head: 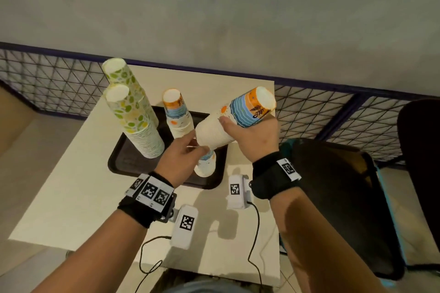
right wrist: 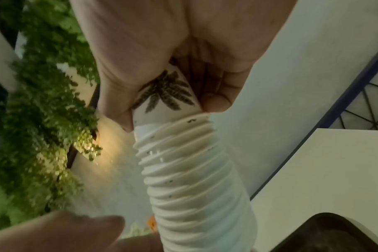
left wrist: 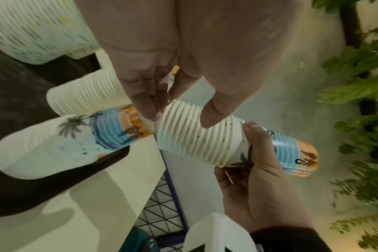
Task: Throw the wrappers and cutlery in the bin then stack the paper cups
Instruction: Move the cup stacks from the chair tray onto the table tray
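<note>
My right hand (head: 252,131) grips a tilted stack of beach-print paper cups (head: 238,119) near its closed top end, above the dark tray (head: 123,162). My left hand (head: 188,147) pinches the ridged open end of the same stack (left wrist: 194,136), thumb on top and fingers below. The right wrist view shows my right hand (right wrist: 162,68) wrapped round the palm-print cup of the held stack (right wrist: 190,170). On the tray stand two tall green-print cup stacks (head: 133,112) and another beach-print stack (head: 177,114). A shorter beach-print stack (head: 206,166) stands below my left hand.
The tray lies on a pale table (head: 71,197) against a wire-mesh fence (head: 47,74). A dark bin with a teal edge (head: 333,197) stands right of the table, a black chair (head: 419,150) beyond it. Cables trail over the table's near edge.
</note>
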Available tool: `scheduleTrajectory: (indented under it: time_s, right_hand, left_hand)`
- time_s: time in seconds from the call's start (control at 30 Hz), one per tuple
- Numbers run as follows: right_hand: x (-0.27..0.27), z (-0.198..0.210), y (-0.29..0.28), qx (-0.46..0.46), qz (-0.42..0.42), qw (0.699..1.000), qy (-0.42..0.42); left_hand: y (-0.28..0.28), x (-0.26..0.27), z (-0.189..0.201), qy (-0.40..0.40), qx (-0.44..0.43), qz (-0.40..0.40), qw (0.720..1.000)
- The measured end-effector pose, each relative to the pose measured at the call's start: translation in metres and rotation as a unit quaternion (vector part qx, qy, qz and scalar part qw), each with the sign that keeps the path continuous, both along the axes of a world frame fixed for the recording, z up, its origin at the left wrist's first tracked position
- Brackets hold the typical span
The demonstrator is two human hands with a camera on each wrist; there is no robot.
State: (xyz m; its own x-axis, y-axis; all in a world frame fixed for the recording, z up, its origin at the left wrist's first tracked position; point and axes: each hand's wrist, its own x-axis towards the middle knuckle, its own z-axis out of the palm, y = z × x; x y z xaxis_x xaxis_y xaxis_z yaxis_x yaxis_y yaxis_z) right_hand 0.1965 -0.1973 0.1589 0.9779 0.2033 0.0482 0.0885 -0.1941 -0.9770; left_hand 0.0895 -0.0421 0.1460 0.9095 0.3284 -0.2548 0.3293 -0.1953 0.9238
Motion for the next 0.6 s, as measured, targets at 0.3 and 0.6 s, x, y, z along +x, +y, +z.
scheduleTrajectory:
  time_s: [0.3,0.6]
  right_hand:
    - [-0.009,-0.034,0.069,-0.157,0.032,0.987,-0.01]
    - [-0.009,-0.069,0.067,-0.252,0.07,0.965,-0.02]
  left_hand:
    - [0.052,0.008,-0.072,0.087,-0.044,0.013,0.995]
    - [0.057,0.007,-0.068,0.147,0.029,-0.04,0.988]
